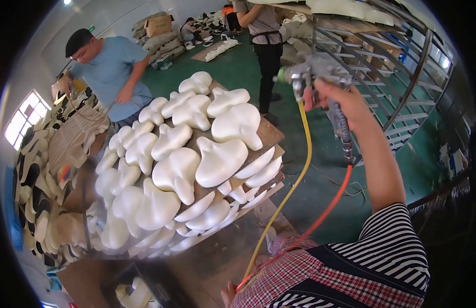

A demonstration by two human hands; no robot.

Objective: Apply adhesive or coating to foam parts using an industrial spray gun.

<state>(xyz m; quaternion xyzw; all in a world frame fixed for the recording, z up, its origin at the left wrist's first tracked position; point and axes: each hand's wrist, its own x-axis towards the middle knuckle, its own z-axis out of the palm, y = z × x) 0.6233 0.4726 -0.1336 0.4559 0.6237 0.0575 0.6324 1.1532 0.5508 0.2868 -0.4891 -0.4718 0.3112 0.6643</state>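
White foam shapes filled the board while the spray gun hung raised beside them.

Biggest of all, the brown board [268, 134] sat tilted at centre frame, stacked over more boards and crowded with white moulded pieces [220, 160]. At two o'clock stood the metal rack [402, 87], its bars bending with the lens. At ten o'clock a person in a blue shirt [112, 64] leaned over a bench. The right hand [334, 100] was wrapped closed around the grey spray gun [312, 72], held at one o'clock just off the board's far corner, yellow hose [299, 179] and orange hose [325, 210] trailing down. The left hand [228, 293] barely showed at six o'clock; its grip, I couldn't tell.
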